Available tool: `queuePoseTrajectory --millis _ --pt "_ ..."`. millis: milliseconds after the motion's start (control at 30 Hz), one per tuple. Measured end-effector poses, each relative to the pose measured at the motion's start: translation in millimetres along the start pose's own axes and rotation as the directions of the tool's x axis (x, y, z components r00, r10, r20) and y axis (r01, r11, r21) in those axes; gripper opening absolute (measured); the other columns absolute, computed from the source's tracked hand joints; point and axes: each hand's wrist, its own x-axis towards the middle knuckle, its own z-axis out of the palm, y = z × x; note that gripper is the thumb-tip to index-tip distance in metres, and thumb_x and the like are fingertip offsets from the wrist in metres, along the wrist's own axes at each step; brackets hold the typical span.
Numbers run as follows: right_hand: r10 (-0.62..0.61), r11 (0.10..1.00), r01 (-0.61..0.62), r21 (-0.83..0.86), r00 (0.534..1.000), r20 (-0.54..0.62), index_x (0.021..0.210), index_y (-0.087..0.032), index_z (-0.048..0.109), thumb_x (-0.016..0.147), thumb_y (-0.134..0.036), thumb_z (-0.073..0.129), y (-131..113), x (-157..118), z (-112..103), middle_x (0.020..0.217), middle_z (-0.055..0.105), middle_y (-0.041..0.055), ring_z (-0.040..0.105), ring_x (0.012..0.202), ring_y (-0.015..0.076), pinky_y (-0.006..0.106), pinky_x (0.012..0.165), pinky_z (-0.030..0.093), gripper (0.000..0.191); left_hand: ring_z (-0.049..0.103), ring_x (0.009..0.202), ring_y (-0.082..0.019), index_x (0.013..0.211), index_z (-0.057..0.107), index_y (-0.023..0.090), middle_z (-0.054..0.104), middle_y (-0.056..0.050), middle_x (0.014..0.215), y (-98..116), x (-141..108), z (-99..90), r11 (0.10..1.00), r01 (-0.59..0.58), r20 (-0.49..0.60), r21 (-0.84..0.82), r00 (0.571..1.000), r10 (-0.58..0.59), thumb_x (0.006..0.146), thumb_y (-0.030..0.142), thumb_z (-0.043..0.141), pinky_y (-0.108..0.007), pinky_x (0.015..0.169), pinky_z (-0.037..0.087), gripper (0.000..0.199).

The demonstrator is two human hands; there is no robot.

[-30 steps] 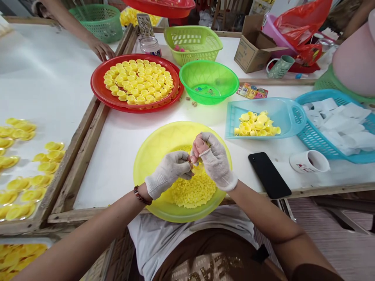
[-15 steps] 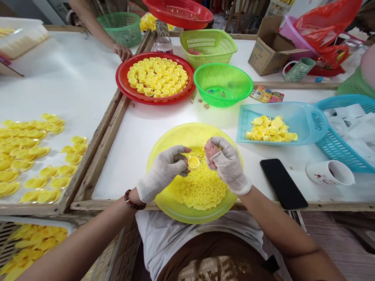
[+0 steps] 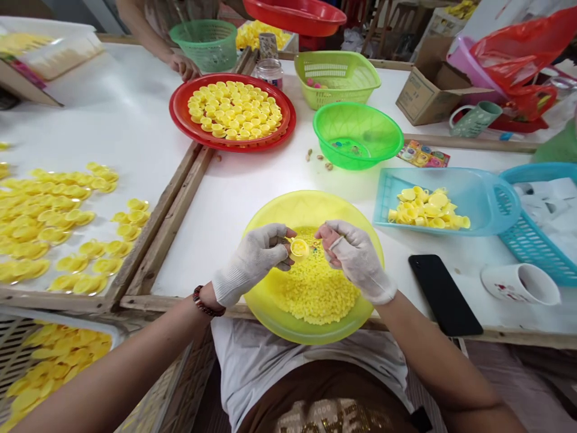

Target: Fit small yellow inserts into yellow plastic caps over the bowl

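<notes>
A yellow basin [image 3: 265, 300] rests at the table's front edge, with many small yellow pieces [image 3: 322, 294] heaped inside. Over its left part, my left hand [image 3: 259, 255], in a white glove with bare fingertips, grips a small round yellow cup [image 3: 299, 248] whose open side faces up, with yellow bits visible inside. My right hand [image 3: 356, 258], gloved the same way, is over the basin's right part, its fingertips pinched together; what they hold, if anything, is too small to name. A small gap separates it from the cup.
Yellow cups fill a red tray [image 3: 178, 111]. Behind the basin are a green bowl [image 3: 392, 135] and a blue scoop-shaped tray [image 3: 482, 207]. A phone [image 3: 444, 294] and a mug [image 3: 505, 282] lie right. Yellow parts [image 3: 54, 210] cover the left table. Another person's hand [image 3: 184, 65] touches the red tray.
The view has shifted, so most table items appear farther right. The red tray has moved left relative to the green bowl. My left hand still holds the cup; my right fingertips remain pinched.
</notes>
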Motion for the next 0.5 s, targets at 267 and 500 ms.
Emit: queuePoseTrajectory --millis 267,500 --pt "0.064 0.979 -0.055 -0.196 0.997 0.041 0.083 -0.022 0.061 0.089 -0.050 0.070 9.7 -7.5 -3.3 0.057 0.039 -0.0057 0.034 0.049 0.0094 0.023 0.043 0.028 0.030 0.066 0.064 -0.010 0.100 0.063 0.012 0.070 -0.005 0.088 14.7 1.7 -70.5 0.985 -0.172 -0.178 -0.032 0.970 0.164 0.078 0.011 0.065 -0.024 0.063 0.058 0.022" --pt "0.123 0.959 -0.110 -0.261 0.992 0.034 0.083 -0.022 0.062 0.086 -0.055 0.070 13.4 -9.5 -4.6 0.061 0.040 -0.0044 0.035 0.052 0.0102 0.024 0.046 0.027 0.035 0.059 0.058 -0.006 0.095 0.056 0.009 0.060 0.004 0.067 24.4 -9.4 -238.8 0.995 0.002 -0.811 0.100 0.580 0.080 0.080 0.001 0.058 -0.021 0.066 0.056 0.017"
